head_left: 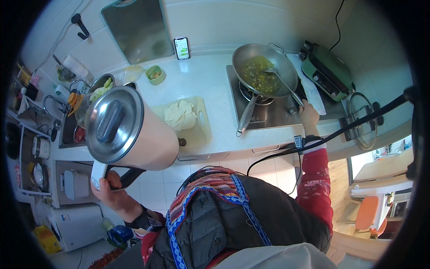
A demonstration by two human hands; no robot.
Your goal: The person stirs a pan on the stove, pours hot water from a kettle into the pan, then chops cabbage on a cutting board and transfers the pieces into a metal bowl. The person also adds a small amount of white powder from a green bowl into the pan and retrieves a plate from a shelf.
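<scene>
My left hand (115,195) is closed round the handle of a large pale pink electric kettle (154,139) with a steel lid. It is held up and tilted in front of the counter's left part. At the right, a steel wok (287,67) sits on the gas stove (251,117), holding yellowish liquid with small green and yellow pieces. Gripped in my right hand (309,115) is the handle of a metal spatula (286,85). Its head dips into the liquid, so its shape is partly hidden. The wok's own long handle (246,117) points toward me, untouched.
A cutting board (205,119) with white cloth (180,114) lies left of the stove. Behind it stand a small green bowl (155,75) and an upright phone (182,48). The sink (67,134) is far left. A green appliance (327,71) and dark cable (331,138) are right.
</scene>
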